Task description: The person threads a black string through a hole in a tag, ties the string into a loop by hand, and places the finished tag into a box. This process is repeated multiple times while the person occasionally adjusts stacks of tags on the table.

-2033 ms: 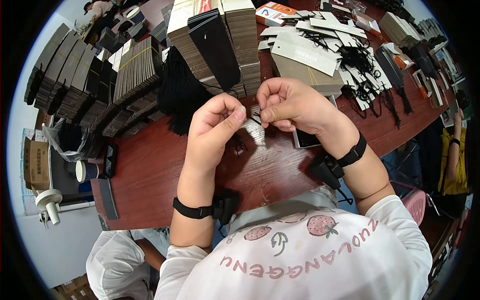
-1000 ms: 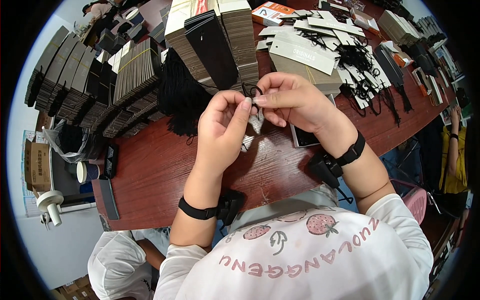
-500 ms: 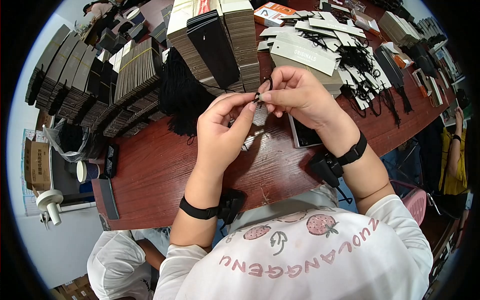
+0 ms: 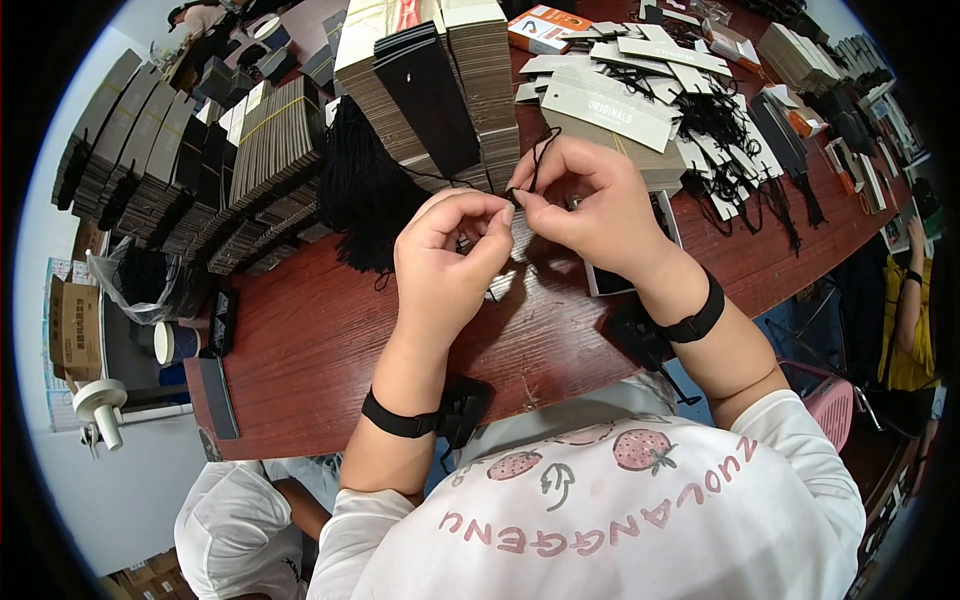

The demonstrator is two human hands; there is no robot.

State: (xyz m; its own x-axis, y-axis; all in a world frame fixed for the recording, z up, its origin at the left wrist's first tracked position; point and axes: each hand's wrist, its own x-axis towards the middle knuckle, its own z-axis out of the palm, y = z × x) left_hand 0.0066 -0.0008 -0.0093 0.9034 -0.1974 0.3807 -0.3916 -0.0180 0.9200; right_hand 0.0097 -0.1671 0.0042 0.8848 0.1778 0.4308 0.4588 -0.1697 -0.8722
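Note:
Between the fingertips of both hands runs a thin black cord (image 4: 541, 158), part of it rising in a loop above my right fingers. My left hand (image 4: 452, 240) pinches the cord with thumb and forefinger. Thumb and forefinger of my right hand (image 4: 590, 205) close on it just beside the left fingertips; any knot there is too small to make out. Behind my left hand hangs a thick bundle of black cords (image 4: 355, 190). A tall stack of tags (image 4: 497, 95) stands beyond the hands, with black tags (image 4: 425, 95) leaning against its front.
Under my right hand lies a shallow white-edged box (image 4: 672, 222) on the red-brown table (image 4: 310, 350). White corded tags (image 4: 610, 105) pile up at the far right. Banded tag stacks (image 4: 270, 140) line the left. Another person in white (image 4: 235, 525) sits at lower left.
My right hand has tilted and its wrist has shifted slightly left and down. More of the cord loop stands above its fingers. My left hand stays almost in place.

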